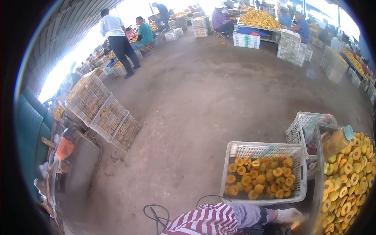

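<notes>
At the lower edge my left arm, in a maroon-and-white striped top with a purple sleeve, reaches right. My left hand [289, 216] wears a white glove. Its fingers, slightly blurred, close on a yellow-orange piece of fruit [295, 225], apparently a peach half. Just beside it rises the metal-edged table [319, 184], heaped with yellow peach halves [348, 182], several showing pit hollows. Beyond my forearm a white plastic crate [264, 147] holds more peach halves [254, 178]. My right hand does not show.
A second white crate [309, 117] stands behind the first. On the table's edge rests a jar [337, 141] with a teal lid. Stacked crates [105, 113] stand left, near a grey panel [80, 164]. A black cable [156, 215] lies low. People work around a distant fruit table [259, 19].
</notes>
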Action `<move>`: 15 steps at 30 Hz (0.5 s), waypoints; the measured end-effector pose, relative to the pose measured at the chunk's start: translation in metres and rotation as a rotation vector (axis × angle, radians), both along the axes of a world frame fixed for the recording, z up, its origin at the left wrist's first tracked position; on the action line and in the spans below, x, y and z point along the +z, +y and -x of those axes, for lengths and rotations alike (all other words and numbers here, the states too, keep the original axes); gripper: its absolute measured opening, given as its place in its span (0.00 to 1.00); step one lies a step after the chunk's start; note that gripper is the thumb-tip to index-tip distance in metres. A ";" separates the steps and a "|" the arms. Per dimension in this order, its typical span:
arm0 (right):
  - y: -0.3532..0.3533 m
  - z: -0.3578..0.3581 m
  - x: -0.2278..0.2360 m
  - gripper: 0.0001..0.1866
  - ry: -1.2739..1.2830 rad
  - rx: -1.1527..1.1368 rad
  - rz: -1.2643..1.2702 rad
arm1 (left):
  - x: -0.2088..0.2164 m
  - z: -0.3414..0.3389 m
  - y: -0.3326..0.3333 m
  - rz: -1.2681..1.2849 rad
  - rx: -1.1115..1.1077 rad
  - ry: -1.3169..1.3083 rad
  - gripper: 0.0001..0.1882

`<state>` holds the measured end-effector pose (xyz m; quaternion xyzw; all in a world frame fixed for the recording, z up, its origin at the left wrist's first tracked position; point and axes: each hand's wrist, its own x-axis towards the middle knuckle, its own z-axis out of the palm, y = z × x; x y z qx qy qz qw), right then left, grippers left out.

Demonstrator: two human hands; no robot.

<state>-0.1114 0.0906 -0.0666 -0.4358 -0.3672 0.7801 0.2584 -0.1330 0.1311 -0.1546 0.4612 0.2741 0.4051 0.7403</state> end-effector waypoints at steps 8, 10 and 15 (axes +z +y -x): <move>0.000 0.004 0.000 0.14 0.017 0.027 0.003 | 0.004 -0.002 -0.001 0.071 -0.002 0.057 0.23; -0.002 0.005 0.000 0.14 0.024 0.034 0.000 | 0.001 -0.006 0.000 0.063 0.013 0.082 0.24; -0.006 0.005 0.001 0.15 0.042 0.042 0.001 | 0.000 -0.012 -0.001 0.039 0.019 0.095 0.24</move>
